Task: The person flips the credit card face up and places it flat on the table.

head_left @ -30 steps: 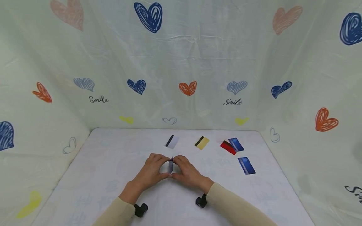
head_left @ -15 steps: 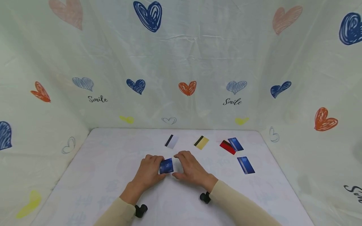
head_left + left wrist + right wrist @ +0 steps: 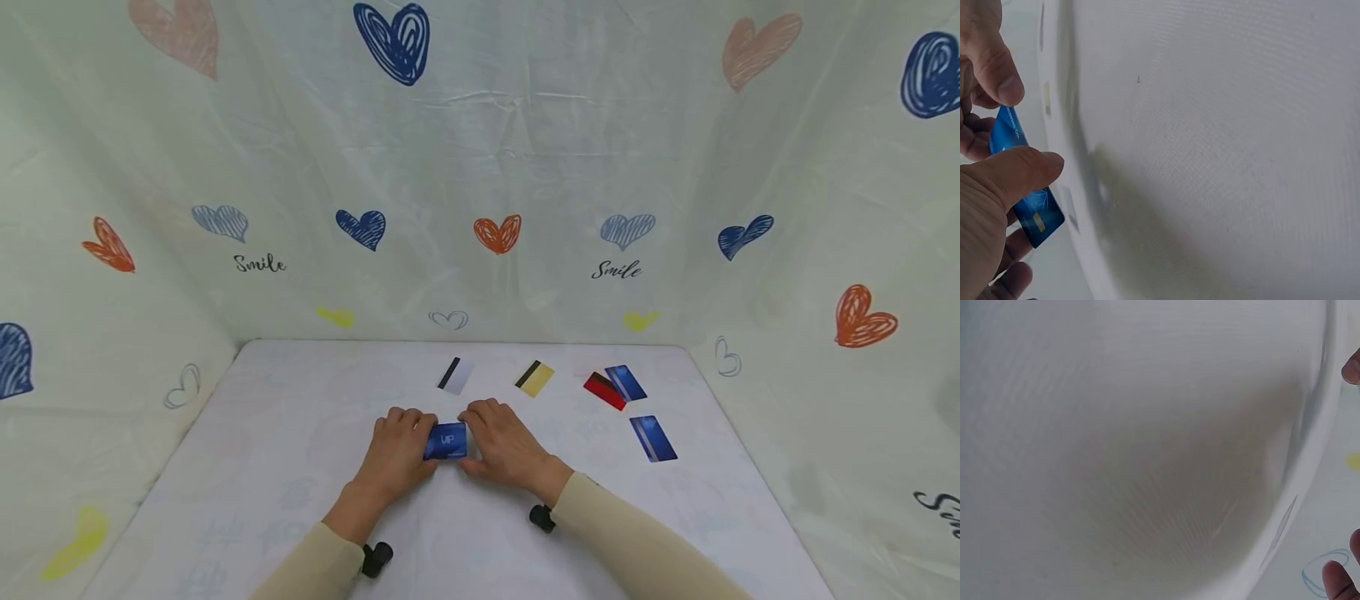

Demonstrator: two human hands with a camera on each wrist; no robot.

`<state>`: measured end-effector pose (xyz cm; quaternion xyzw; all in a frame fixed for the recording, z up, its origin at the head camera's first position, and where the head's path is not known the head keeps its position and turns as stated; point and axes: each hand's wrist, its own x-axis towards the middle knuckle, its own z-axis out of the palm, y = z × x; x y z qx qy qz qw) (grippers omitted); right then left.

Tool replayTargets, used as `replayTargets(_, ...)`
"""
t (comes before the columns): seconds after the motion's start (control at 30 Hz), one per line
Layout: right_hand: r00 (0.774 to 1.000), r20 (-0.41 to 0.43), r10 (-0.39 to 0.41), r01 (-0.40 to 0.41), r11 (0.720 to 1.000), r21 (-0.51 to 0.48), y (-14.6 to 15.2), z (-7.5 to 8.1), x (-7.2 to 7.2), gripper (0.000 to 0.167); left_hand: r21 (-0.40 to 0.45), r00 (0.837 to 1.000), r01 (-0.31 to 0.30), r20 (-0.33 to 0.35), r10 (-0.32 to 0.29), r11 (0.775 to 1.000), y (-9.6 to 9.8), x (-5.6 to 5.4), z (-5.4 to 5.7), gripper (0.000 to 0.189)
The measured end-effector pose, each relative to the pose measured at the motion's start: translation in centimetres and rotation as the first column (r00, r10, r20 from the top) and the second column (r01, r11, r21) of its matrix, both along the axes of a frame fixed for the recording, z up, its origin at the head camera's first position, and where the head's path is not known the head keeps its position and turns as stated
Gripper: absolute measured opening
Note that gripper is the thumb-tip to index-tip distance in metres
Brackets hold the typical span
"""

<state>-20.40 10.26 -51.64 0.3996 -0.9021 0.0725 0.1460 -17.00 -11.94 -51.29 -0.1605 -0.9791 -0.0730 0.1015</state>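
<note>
A blue card marked "VIP" is held up above the white table, its face toward the head camera. My left hand grips its left end, thumb at the lower edge and fingers at the upper. My right hand is at the right end, with fingertips at the top corner and thumb at the bottom one. In the left wrist view, the left thumb lies across the blue card, and the other hand's thumb touches its far end. Only a few fingertips show at the right wrist view's edge.
Farther back on the white table lie a silver card and a gold card. To the right, a red card is partly under a blue card. Another blue card lies nearer. A heart-printed curtain surrounds the table.
The card, edge-on at first, has turned to show its blue face. My right hand moved off to the right, and is now back at the card's right end. The left hand kept its grip.
</note>
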Motion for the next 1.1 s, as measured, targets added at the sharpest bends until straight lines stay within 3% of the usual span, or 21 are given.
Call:
replayTargets(0.37, 0.997, 0.061, -0.055, 0.053, 0.998, 0.025, 0.1, -0.2, -0.3, 0.060, -0.035, 1.000, -0.013, -0.004, 0.013, 0.999, -0.2, -0.3, 0.0, 0.067)
replayTargets(0.7, 0.997, 0.049, -0.055, 0.052, 0.997, 0.051, -0.2, -0.8, -1.0, 0.059, -0.080, 1.000, -0.011, -0.023, 0.009, 0.997, -1.0, -0.9, -0.5, 0.069)
replayTargets(1.1, 0.994, 0.081, -0.072, 0.063, 0.992, 0.107, -0.8, -1.1, -1.7, 0.059, -0.106, 0.999, -0.008, 0.045, 0.013, 0.994, -1.4, -1.8, -0.5, 0.067)
